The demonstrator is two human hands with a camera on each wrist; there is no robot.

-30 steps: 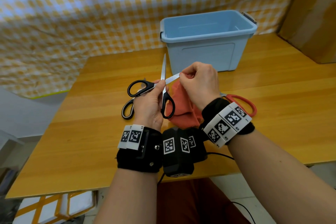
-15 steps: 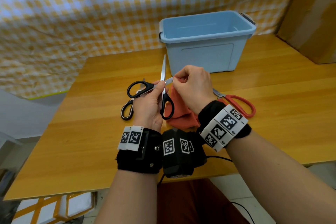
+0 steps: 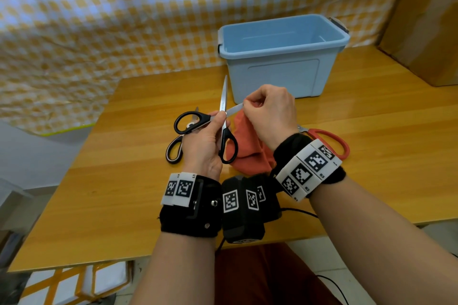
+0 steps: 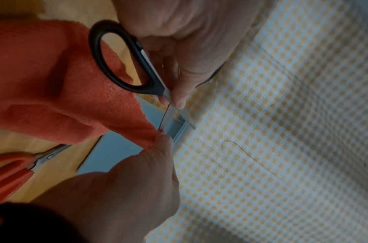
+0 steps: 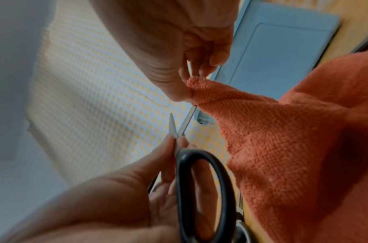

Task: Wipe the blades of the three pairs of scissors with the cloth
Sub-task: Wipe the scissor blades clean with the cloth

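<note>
My left hand (image 3: 210, 131) grips the black-handled scissors (image 3: 224, 106) near their pivot, above the table, with the blades spread wide. One blade points up and away, the other points right. My right hand (image 3: 270, 111) pinches the orange cloth (image 3: 245, 146) around that right-pointing blade (image 5: 188, 118). The rest of the cloth hangs down to the table. A second pair, with black and white handles (image 3: 174, 150), lies flat left of my left hand. The red-handled scissors (image 3: 329, 141) lie behind my right wrist.
A light blue plastic bin (image 3: 280, 57) stands just beyond my hands on the wooden table (image 3: 124, 181). A cardboard box (image 3: 431, 20) sits at the far right. Yellow checked fabric (image 3: 111, 20) hangs behind the table.
My right hand slid the cloth in along the right-pointing blade toward the pivot, then back out a little. The left hand held the scissors nearly still.
</note>
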